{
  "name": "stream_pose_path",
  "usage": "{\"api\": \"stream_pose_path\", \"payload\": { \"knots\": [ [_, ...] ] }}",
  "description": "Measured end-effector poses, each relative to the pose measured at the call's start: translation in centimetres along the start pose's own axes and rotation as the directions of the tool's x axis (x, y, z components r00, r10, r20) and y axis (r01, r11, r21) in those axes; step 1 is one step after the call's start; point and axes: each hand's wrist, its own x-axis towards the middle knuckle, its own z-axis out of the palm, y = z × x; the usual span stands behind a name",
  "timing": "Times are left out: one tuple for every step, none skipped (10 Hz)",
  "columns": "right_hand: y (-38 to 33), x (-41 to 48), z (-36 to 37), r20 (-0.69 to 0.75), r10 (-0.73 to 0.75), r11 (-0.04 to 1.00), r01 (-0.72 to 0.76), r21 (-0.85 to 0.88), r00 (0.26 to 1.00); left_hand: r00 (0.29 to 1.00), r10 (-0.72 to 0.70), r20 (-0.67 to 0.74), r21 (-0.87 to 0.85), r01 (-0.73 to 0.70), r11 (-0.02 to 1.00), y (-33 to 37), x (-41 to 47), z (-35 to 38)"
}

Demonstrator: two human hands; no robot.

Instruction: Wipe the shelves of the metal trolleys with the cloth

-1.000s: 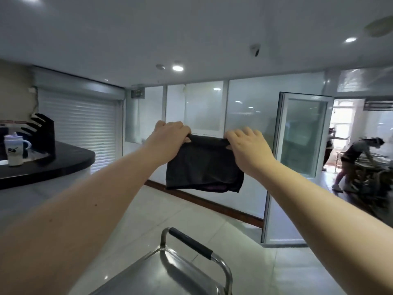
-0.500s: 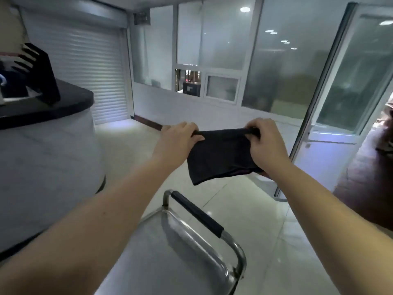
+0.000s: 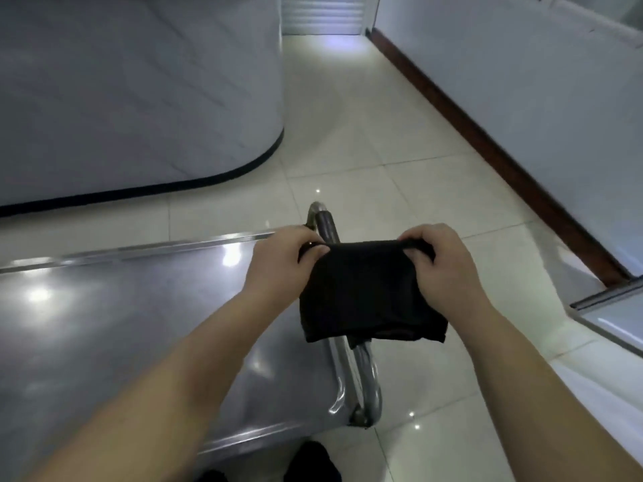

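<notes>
Above trolley handle (image 3: 327,222): left hand (image 3: 278,262), right hand (image 3: 440,264) pinch black cloth (image 3: 365,290) taut by top edge. Wiping not begun; next, lower cloth flat onto top shelf (image 3: 121,307).

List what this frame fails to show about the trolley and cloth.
Head view:
Lower shelves, wheels: hidden beneath the top shelf.
Handle middle: behind the cloth; contact unclear.
Cloth's top corners: covered by left hand and right hand.
Shelf's left end: cut off by frame.

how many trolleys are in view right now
1. The trolley fills the lower left, its handle partly hidden behind the cloth gripped by the left hand and right hand. Others may be out of frame.
</notes>
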Motion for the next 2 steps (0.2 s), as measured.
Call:
{"api": "stream_pose_path", "payload": {
  "knots": [
    [4.3, 4.2, 5.1, 0.182, 0.14, 0.99, -0.133, -0.046, 0.973, 0.974, -0.228, -0.003, 0.187, 0.225, 0.956, -2.7, 2.7, 4.4],
    [5.6, 5.7, 8.3, 0.304, 0.192, 0.978, -0.156, -0.139, 0.933, 0.911, -0.411, -0.008, 0.348, 0.388, 0.853, -5.5, 3.9, 5.0]
  ]
}}
